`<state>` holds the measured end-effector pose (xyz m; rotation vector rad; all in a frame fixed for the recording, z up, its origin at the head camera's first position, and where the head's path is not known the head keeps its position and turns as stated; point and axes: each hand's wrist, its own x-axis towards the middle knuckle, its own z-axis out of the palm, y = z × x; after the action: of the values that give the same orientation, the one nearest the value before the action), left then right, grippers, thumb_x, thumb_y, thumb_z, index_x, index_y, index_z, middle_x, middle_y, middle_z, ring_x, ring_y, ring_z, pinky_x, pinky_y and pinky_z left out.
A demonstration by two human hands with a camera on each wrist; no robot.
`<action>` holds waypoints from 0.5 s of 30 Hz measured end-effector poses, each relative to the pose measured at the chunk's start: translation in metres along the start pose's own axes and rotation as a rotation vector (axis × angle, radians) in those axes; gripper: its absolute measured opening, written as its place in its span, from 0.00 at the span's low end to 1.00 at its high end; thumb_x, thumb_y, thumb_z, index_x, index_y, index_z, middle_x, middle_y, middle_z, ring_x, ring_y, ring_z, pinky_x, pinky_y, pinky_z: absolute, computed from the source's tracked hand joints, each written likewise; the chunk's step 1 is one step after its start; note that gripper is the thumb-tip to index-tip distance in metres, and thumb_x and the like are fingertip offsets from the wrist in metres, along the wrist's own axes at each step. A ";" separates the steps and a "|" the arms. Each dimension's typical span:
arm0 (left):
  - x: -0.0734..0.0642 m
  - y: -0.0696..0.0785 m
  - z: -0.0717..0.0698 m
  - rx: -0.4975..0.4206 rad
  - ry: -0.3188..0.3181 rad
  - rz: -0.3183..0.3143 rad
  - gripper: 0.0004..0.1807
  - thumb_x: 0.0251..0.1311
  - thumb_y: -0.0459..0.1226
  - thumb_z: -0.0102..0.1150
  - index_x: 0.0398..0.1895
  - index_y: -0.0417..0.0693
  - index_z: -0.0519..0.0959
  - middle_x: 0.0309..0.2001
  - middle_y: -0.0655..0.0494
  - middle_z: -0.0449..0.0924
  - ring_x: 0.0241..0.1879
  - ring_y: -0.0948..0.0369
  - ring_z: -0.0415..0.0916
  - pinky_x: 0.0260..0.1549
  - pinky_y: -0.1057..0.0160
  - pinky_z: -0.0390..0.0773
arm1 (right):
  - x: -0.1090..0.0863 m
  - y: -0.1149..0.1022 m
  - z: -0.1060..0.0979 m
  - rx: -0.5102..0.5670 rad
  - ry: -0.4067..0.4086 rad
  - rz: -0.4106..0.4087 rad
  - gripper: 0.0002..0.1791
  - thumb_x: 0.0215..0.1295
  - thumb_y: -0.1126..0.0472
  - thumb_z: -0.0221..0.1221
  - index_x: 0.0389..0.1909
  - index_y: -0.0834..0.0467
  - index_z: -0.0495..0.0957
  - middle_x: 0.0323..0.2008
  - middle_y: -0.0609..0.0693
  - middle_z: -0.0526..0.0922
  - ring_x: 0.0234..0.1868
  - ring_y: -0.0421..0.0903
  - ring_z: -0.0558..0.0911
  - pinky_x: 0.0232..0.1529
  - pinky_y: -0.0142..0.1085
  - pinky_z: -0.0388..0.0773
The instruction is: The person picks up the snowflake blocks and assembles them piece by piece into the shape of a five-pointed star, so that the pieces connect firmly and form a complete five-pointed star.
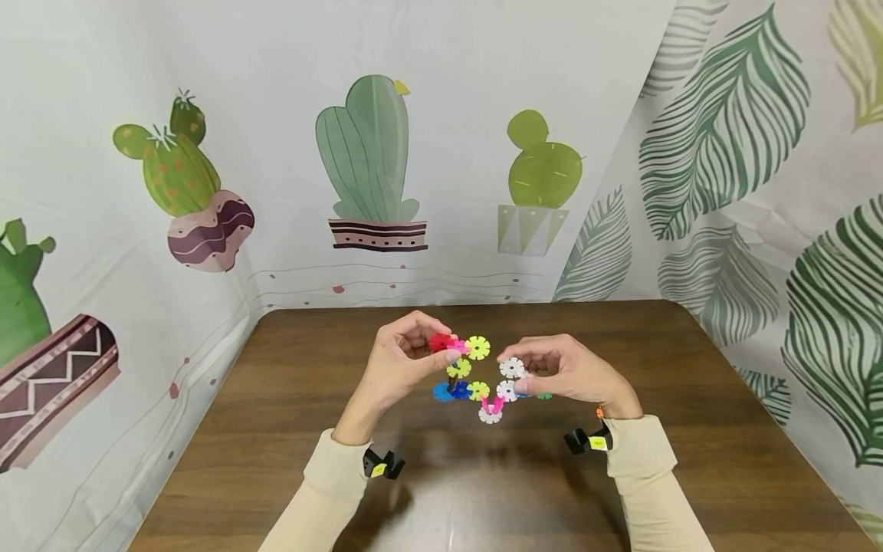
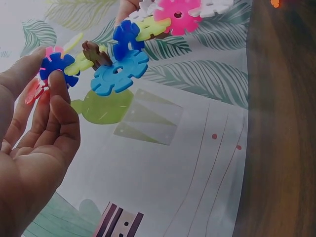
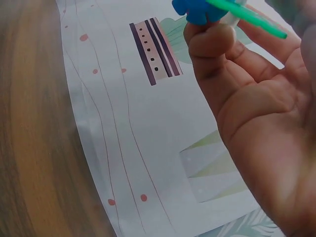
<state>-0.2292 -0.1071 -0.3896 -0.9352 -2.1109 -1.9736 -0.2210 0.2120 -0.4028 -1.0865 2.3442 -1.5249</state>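
Note:
A chain of notched, flower-shaped plastic discs [image 1: 461, 390] is held up between both hands above the table. With thumb and fingers my left hand [image 1: 393, 360] pinches its upper left end, at a red disc [image 1: 439, 342], a pink disc and, in the left wrist view, a dark blue disc [image 2: 58, 65]. A yellow disc [image 1: 477, 348] sticks out to the right there. My right hand [image 1: 572, 372] pinches the other end around white discs [image 1: 512, 368]; a blue disc [image 3: 197, 11] and a green disc [image 3: 261, 23] show above its thumb. The chain sags between them to a white disc [image 1: 490, 415].
Below the hands lies a brown wooden table [image 1: 276, 460]. Behind it hangs a pale cloth [image 1: 455, 153] printed with cacti and leaves. Black wrist cameras [image 1: 383, 464] are worn under both wrists, near beige sleeves [image 1: 338, 471].

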 end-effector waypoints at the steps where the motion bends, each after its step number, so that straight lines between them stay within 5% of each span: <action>1: 0.000 0.000 0.000 0.003 0.001 -0.001 0.15 0.59 0.34 0.80 0.47 0.52 0.86 0.41 0.48 0.91 0.34 0.58 0.85 0.34 0.64 0.86 | 0.000 0.000 0.000 0.000 0.002 0.002 0.23 0.67 0.66 0.72 0.61 0.48 0.85 0.42 0.52 0.86 0.34 0.40 0.81 0.30 0.35 0.80; 15: 0.000 0.000 -0.001 0.010 0.002 -0.004 0.15 0.59 0.34 0.80 0.47 0.52 0.86 0.42 0.49 0.91 0.35 0.58 0.86 0.36 0.63 0.87 | 0.000 0.003 -0.001 0.001 0.060 -0.038 0.22 0.61 0.68 0.76 0.56 0.51 0.88 0.38 0.50 0.86 0.33 0.40 0.81 0.27 0.35 0.82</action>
<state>-0.2290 -0.1080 -0.3893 -0.9272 -2.1217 -1.9633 -0.2227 0.2136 -0.4050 -1.1059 2.3750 -1.5932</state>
